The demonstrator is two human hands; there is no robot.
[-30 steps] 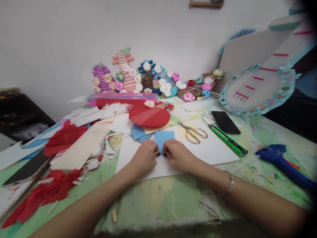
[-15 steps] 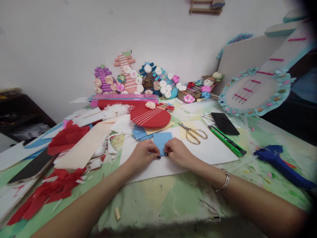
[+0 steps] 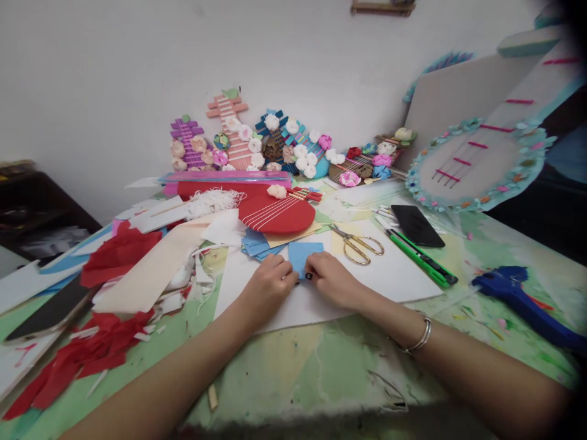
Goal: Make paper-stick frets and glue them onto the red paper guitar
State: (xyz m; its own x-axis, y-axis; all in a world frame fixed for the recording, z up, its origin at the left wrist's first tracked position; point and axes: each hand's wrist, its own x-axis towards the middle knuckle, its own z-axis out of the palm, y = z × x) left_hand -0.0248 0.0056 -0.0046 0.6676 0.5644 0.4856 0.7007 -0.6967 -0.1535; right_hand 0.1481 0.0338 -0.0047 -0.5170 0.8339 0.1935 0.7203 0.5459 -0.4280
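A small light-blue paper square (image 3: 306, 253) lies on a white sheet (image 3: 394, 275) at the middle of the table. My left hand (image 3: 267, 285) and my right hand (image 3: 331, 280) meet at the square's near edge, fingers curled and pinching the paper from both sides. My right wrist wears a silver bangle (image 3: 419, 335). Just behind the square lie a stack of blue papers (image 3: 255, 243) and a red paper guitar body (image 3: 277, 214) with white strings.
Gold scissors (image 3: 359, 245), a green utility knife (image 3: 422, 260) and a black phone (image 3: 416, 225) lie to the right. A blue glue gun (image 3: 523, 297) sits far right. Red tissue scraps (image 3: 107, 293) and cream paper (image 3: 151, 272) cover the left. Flowered paper guitars (image 3: 257, 146) line the wall.
Both hands have crept forward along the blue square, away from me, rolling or folding its near edge; less of the blue paper shows now.
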